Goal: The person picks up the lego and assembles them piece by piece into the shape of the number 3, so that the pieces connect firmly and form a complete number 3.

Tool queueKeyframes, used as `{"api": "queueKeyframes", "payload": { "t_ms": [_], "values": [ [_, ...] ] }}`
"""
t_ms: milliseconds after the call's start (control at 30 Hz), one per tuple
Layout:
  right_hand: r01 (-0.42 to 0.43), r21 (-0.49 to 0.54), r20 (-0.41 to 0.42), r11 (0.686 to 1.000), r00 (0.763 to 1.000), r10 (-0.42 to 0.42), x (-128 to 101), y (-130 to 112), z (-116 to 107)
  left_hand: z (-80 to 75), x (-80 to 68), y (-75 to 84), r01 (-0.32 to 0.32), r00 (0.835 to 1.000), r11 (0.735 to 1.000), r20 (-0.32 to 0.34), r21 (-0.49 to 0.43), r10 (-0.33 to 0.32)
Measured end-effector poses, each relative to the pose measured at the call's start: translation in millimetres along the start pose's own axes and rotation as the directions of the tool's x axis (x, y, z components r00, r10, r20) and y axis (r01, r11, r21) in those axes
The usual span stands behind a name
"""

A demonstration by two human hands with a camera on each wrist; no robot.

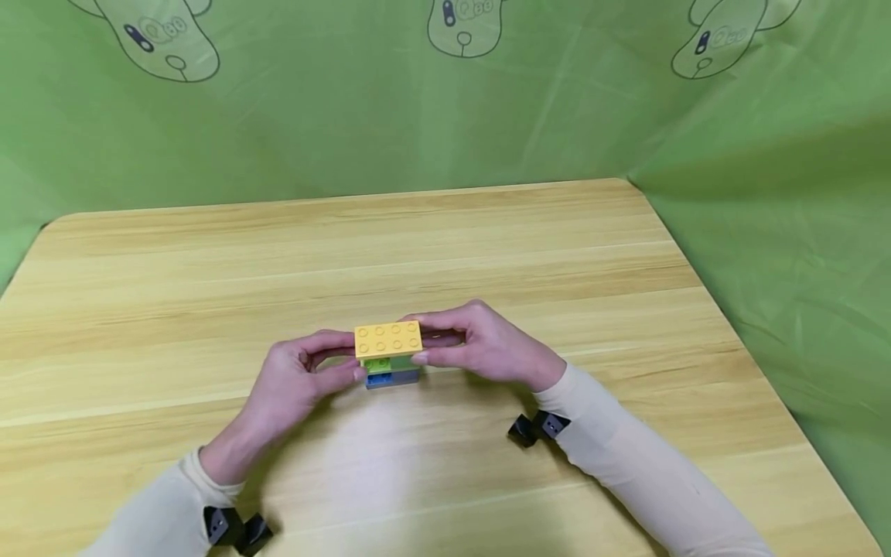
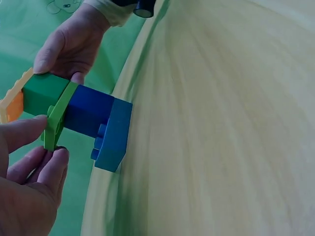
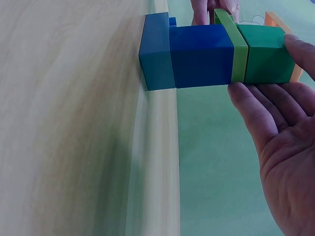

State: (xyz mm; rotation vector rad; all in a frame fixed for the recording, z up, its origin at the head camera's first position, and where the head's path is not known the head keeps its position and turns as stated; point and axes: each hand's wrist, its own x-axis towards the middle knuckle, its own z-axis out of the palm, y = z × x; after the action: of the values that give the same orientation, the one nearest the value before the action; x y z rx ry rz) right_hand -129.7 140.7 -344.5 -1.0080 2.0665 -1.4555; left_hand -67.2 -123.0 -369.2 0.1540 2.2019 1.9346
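Observation:
A stack of toy building bricks (image 1: 402, 362) stands upright between the two hands. On top is a yellow studded brick (image 1: 387, 339); under it come a green block (image 3: 268, 54), a thin light green brick (image 2: 59, 115), a dark blue block (image 3: 202, 55) and a blue base brick (image 2: 115, 135). The left hand (image 1: 288, 387) pinches the light green brick's protruding end between thumb and fingers. From the other side the right hand (image 1: 497, 348) grips the stack, its thumb and fingers around the green block. Whether the base brick touches the table is hard to tell.
The wooden table (image 1: 209, 278) extends around the hands, its far edge against a green printed curtain (image 1: 348, 116). Small black devices sit at both wrists, one near the right sleeve (image 1: 626, 456) and one on the left sleeve (image 1: 160, 503).

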Motion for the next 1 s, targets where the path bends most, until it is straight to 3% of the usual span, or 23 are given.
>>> {"api": "queueKeyframes", "payload": {
  "t_ms": [233, 467, 567, 767, 1000],
  "values": [
    [-0.013, 0.075, 0.010, 0.997, 1.000, 0.013, 1.1, 0.3, 0.8, 3.2, 0.2, -1.3, -0.039, 0.999, 0.998, 0.012, -0.052, 0.040],
    [-0.040, -0.018, -0.001, 0.999, 0.999, 0.040, 4.2, -2.8, -3.5, 0.5, 1.1, -1.4, -0.040, 0.999, 0.993, -0.018, 0.107, 0.042],
    [-0.078, 0.009, -0.012, 0.997, 0.997, 0.078, 6.8, -4.5, -4.8, -2.1, 0.6, -0.1, -0.029, 0.999, 0.989, -0.033, 0.143, 0.034],
    [-0.130, 0.062, -0.081, 0.990, 0.988, 0.135, 15.7, -8.7, -6.4, -5.7, 3.0, 4.8, -0.028, 0.997, 0.995, -0.067, 0.091, 0.035],
    [-0.175, 0.263, -0.211, 0.949, 0.949, 0.233, 27.9, -15.0, -8.0, -5.1, 11.0, 14.1, 0.063, 0.988, 0.998, -0.139, 0.020, -0.060]
  ]
}}
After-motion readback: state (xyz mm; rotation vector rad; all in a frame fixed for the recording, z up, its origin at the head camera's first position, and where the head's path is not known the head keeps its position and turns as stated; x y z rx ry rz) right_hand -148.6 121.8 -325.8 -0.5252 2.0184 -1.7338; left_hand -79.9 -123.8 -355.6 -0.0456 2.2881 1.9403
